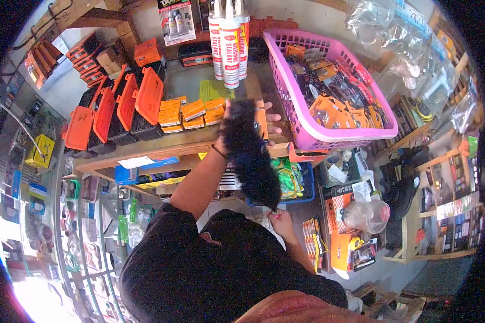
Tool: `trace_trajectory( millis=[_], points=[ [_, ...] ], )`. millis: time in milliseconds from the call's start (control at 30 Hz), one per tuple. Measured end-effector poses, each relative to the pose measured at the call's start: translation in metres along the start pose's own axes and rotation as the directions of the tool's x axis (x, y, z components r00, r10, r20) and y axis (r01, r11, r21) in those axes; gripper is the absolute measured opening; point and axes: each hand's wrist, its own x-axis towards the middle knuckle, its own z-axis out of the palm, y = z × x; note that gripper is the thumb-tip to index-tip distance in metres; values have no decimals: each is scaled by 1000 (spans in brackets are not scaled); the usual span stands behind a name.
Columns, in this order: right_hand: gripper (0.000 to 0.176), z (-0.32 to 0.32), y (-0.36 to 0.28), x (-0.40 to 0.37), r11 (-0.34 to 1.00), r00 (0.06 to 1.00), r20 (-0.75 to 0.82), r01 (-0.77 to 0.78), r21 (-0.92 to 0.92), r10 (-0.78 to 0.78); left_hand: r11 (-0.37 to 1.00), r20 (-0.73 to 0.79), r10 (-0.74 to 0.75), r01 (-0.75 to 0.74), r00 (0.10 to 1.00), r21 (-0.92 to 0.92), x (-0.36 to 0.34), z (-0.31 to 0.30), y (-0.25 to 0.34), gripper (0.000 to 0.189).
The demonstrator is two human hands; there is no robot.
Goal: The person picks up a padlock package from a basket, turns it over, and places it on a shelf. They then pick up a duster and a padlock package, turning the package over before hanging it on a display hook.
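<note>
here, the pink basket (337, 132) beside the left hand (274, 117) holds packets (328, 111).

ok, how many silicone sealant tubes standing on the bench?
3, grouped left of the pink basket: front tube, rear-left tube, rear-right tube. More may be hidden behind.

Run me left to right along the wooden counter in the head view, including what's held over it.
Orange-lidded black cases → small orange boxes → black fluffy duster → pink plastic basket.
</note>
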Motion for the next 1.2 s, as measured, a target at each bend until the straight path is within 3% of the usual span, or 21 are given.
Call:
trace_trajectory(
  millis=[33,67,100,200,300,333,433,500,567,600,633,700,767,833,867,900,967,1033,1133,1167,1200],
  points=[
    [28,0,7,2,1000,1000,2,-1,-3,1,998,-109,37,-30,993,62,-5,5,-1,96],
    [27,1,22,6,998,998,13,-54,-14,54,950,77,88,-61,993,-305,-5,-67,0,95],
    [26,2,29,6,994,994,21,-107,-25,108,985,-372,163,-131,914,110,0,-9,-6,94],
    [27,3,31,2,987,999,30,47,-154,-43,999,180,-37,43,983,-29,4,-10,1,95],
    [29,3,46,6,994,994,-19,105,-24,-105,997,-83,61,-58,995,47,-6,-1,-3,94],
    [28,4,55,9,999,1000,-9,29,-46,-29,910,20,57,-43,998,-412,-8,-11,-2,91],
    [30,2,46,4,990,997,60,-39,-133,48,991,-182,59,-79,982,-106,-8,13,-6,91],
    [35,-1,27,3,974,995,30,98,-205,-93,999,197,1,6,980,-35,3,-11,-1,92],
    [35,-8,19,4,991,999,34,-2,-134,7,998,40,42,-44,998,37,-6,-5,-4,88],
    [34,-6,30,8,995,998,13,-63,-74,64,937,-29,90,-95,995,-336,-10,-25,-1,82],
    [33,-5,40,9,992,992,-5,-125,-10,125,904,289,122,14,950,-428,-7,-45,-6,75],
    [32,-5,25,4,986,990,55,-120,-113,126,982,-293,84,-128,953,-136,-6,12,-4,76],
    [33,-3,34,7,971,992,88,103,-215,-86,996,233,6,-27,973,87,4,-2,5,86],
    [32,-8,32,11,983,999,52,18,-181,-9,992,99,106,-98,989,-76,-6,-2,-4,86],
    [29,-9,31,12,993,995,64,-72,-94,78,988,-324,133,-151,936,-29,-11,-5,-2,83],
    [28,-10,32,11,986,983,82,-164,-8,165,875,452,181,66,873,-479,-2,-16,-1,82],
    [27,-9,48,13,985,986,132,-83,-150,103,981,-277,109,-149,954,-125,-8,5,-3,80],
    [29,-10,37,9,945,986,130,135,-297,-100,999,201,18,-24,979,24,1,-24,0,82],
    [30,-14,24,10,994,995,74,-57,-93,64,990,-131,143,-141,981,28,-12,5,-2,78],
    [30,-15,28,10,972,970,96,-228,54,222,876,378,199,8,904,-482,-3,5,-1,76],
    [31,-7,39,12,985,988,62,-134,-108,141,919,53,157,-126,986,-374,-5,6,-3,76]
  ],
)
